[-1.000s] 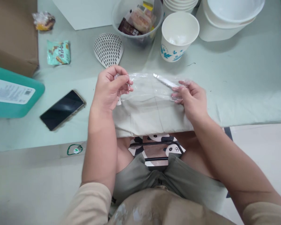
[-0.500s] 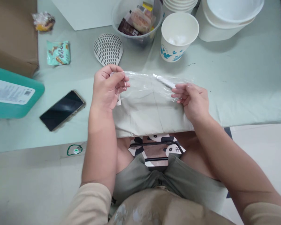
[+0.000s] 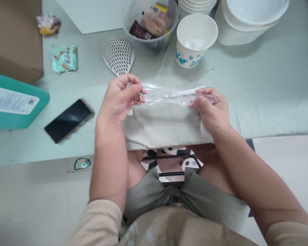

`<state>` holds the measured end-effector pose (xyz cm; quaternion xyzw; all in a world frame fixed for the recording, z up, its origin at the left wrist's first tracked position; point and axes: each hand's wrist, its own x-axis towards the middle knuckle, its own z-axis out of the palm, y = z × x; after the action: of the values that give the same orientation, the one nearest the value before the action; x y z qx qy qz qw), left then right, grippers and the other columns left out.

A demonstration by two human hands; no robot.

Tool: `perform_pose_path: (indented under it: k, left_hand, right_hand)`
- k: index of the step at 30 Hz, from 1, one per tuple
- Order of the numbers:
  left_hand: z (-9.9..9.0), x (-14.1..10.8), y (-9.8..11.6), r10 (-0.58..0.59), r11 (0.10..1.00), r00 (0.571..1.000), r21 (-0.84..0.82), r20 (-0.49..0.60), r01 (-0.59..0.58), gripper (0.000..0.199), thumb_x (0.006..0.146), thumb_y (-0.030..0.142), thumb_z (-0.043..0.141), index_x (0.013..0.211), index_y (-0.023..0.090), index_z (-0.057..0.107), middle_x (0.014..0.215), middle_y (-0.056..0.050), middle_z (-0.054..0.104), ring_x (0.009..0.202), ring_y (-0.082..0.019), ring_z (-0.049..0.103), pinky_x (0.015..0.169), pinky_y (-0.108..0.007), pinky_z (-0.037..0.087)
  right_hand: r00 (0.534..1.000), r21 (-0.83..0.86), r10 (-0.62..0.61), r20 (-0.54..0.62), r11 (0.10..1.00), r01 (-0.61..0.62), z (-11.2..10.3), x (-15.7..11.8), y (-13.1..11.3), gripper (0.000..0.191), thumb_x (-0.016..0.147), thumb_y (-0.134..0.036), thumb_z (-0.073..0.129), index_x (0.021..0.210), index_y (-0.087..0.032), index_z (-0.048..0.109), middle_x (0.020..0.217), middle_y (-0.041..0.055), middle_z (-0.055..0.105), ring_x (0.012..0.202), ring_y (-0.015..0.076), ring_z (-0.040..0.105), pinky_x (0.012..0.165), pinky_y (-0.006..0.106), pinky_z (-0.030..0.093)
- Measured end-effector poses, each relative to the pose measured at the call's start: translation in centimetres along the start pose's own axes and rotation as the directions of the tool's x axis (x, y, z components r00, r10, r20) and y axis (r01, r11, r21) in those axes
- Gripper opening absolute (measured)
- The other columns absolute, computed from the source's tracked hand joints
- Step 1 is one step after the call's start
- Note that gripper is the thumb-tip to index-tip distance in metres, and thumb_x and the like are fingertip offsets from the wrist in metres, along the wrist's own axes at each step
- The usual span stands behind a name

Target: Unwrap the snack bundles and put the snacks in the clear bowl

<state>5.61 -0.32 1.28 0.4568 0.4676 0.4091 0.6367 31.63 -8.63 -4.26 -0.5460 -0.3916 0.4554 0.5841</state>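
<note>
Head view has the left hand (image 3: pixel 118 99) and right hand (image 3: pixel 213 111) with fingers pinching opposite ends of a plastic bag (image 3: pixel 154 94), nearside of the paper cup (image 3: pixel 188 58); probably super light, floppy, kinda slippery, so ends are best.

We have a thin, clear plastic sheet (image 3: pixel 152 97) pulled out sideways in front of us. It is shiny and full of wrinkles, and we can see right through it. We also have a skinny white stick (image 3: pixel 183 92) that lies along the plastic, nearer its right end. The stick tips a little, with its left end closer to us. We cannot tell if the plastic wraps around it.
</note>
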Motion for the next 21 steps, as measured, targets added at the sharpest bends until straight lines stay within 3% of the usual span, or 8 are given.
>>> perform_pose_path:
  k: [4,7,11,15,18,21]
  left_hand:
    - [-0.2,-0.1,0.0,0.054,0.998,0.998,0.023,0.03,-0.055,0.039,0.063,0.039,0.092,0.079,0.024,0.06,0.066,0.006,0.069,0.055,-0.008,0.066,0.053,-0.021,0.053]
    - [-0.3,0.0,-0.1,0.07,0.997,0.997,0.039,0.018,-0.07,0.04,0.064,0.041,0.093,0.082,0.025,0.061,0.068,0.006,0.072,0.058,-0.01,0.069,0.053,-0.022,0.054]
    - [-0.4,-0.1,-0.2,0.066,0.992,0.998,0.11,-0.012,-0.065,0.027,0.072,0.034,0.088,0.082,0.025,0.064,0.07,0.002,0.074,0.061,-0.013,0.072,0.052,-0.022,0.054]
    - [-0.5,0.1,-0.6,0.132,0.99,0.99,0.062,-0.041,-0.129,0.02,0.07,0.028,0.087,0.078,0.022,0.069,0.07,0.002,0.074,0.061,-0.01,0.071,0.055,-0.02,0.055]
    - [-0.5,0.4,-0.8,0.142,0.99,0.99,0.009,-0.015,-0.142,0.025,0.067,0.037,0.089,0.076,0.022,0.072,0.066,0.004,0.074,0.06,-0.008,0.07,0.055,-0.02,0.054]
    - [-0.5,0.7,-1.0,0.159,0.987,0.987,0.032,-0.031,-0.158,0.031,0.072,0.048,0.085,0.07,0.02,0.071,0.065,0.001,0.074,0.059,-0.01,0.069,0.054,-0.022,0.054]
  right_hand:
    - [0.999,0.062,-0.003,0.033,0.998,0.001,0.3,-0.1,-0.5,0.02,0.088,-0.043,0.075,0.09,-0.026,0.063,0.059,-0.0067,0.058,0.049,0.0113,0.057,0.056,0.029,0.055]
    - [0.999,0.1,0.041,0.035,0.994,-0.044,0.3,0.0,-0.8,0.019,0.087,-0.042,0.074,0.093,-0.028,0.063,0.055,-0.0079,0.058,0.043,0.0108,0.052,0.048,0.026,0.05]
    - [0.998,0.103,0.067,0.014,0.992,-0.068,0.0,0.1,-0.9,0.014,0.085,-0.039,0.072,0.09,-0.029,0.063,0.055,-0.0073,0.055,0.043,0.0114,0.051,0.049,0.028,0.05]
    - [0.998,0.119,0.067,0.018,0.99,-0.068,-0.3,0.3,-1.1,0.016,0.082,-0.039,0.07,0.08,-0.026,0.061,0.062,-0.0031,0.058,0.052,0.0138,0.058,0.055,0.032,0.054]
    - [0.998,0.172,0.055,0.013,0.983,-0.057,0.0,0.4,-1.2,0.025,0.081,-0.047,0.068,0.073,-0.024,0.063,0.067,0.0004,0.062,0.057,0.0151,0.062,0.059,0.034,0.056]
    - [0.999,0.113,0.003,-0.054,0.994,0.004,0.2,0.3,-1.1,0.039,0.088,-0.056,0.063,0.068,-0.023,0.064,0.066,0.0016,0.065,0.057,0.014,0.063,0.058,0.031,0.053]
